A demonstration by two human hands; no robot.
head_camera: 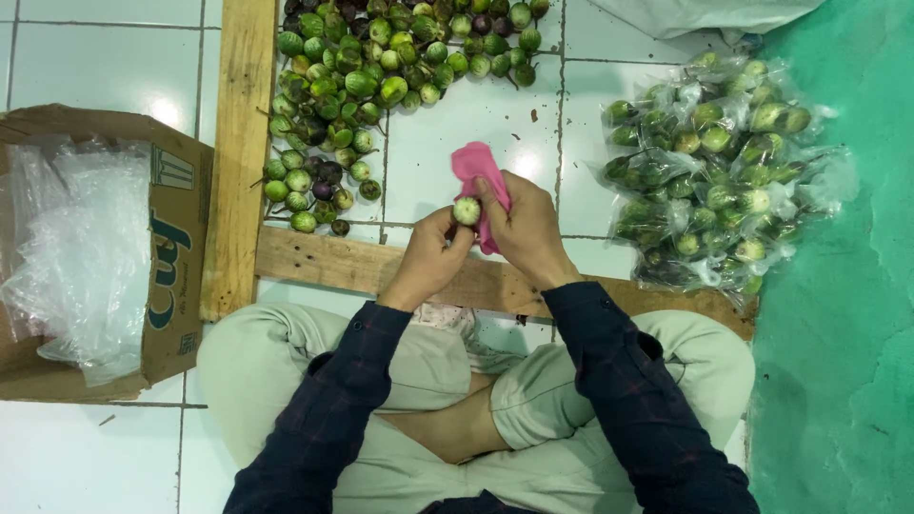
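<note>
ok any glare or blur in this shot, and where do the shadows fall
Head view: bright glare patches on the glossy white floor tiles, one beside the folded pink cloth; the small round green eggplant between the left hand and right hand looks slightly soft; shadows are faint, lighting even.
</note>
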